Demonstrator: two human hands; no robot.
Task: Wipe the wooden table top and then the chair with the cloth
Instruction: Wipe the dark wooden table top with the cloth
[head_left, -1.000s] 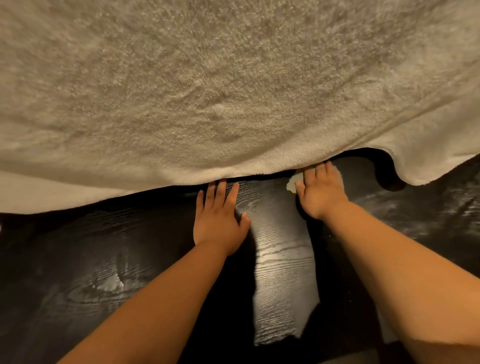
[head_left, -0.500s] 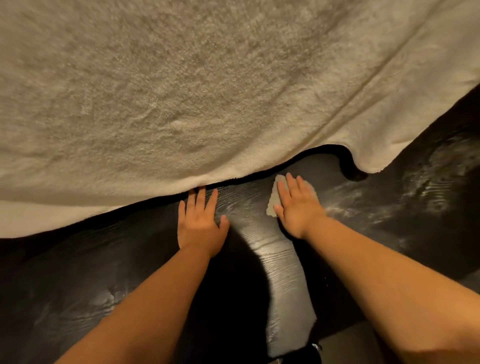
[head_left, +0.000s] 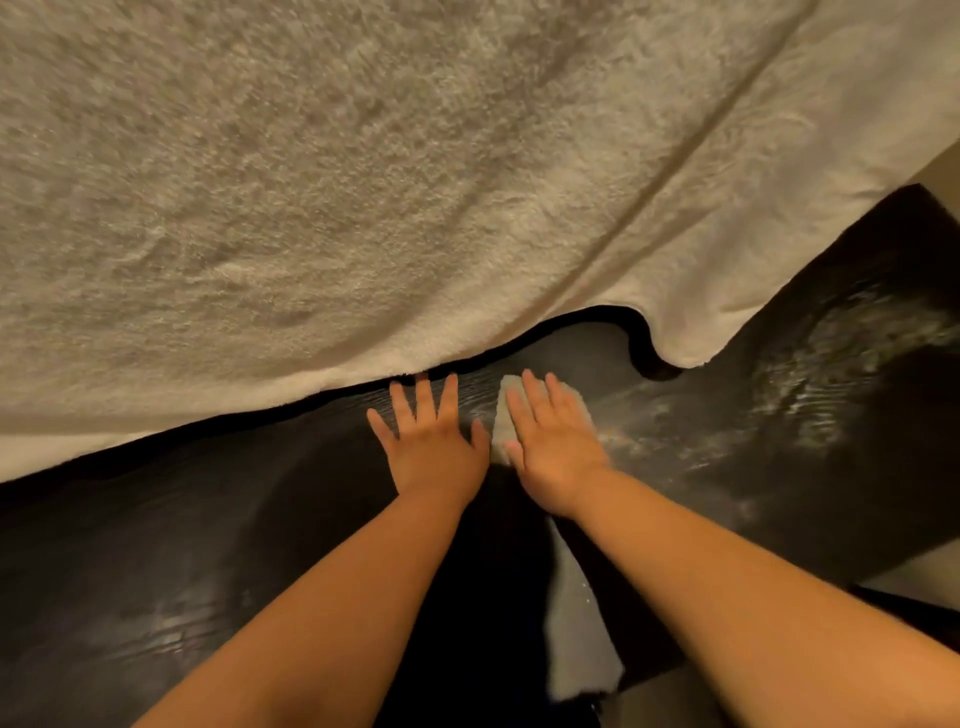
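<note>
Both arms are stretched forward and are bare. The left forearm (head_left: 322, 597) is seen entering from the lower left and the right forearm (head_left: 727, 592) from the lower right, so that they converge toward the hands. The left hand (head_left: 434, 452) is laid palm down, its fingers (head_left: 423, 400) straight and spread. The right hand (head_left: 553, 452) is held just beside it, palm down, fingers (head_left: 535, 397) straight and closer together. The thumbs are turned toward each other, nearly meeting

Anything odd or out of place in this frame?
Yes: a large beige fluffy fabric fills the upper view, hiding the dark wooden table top beyond the left hand. The right hand presses a small white cloth flat.
</note>
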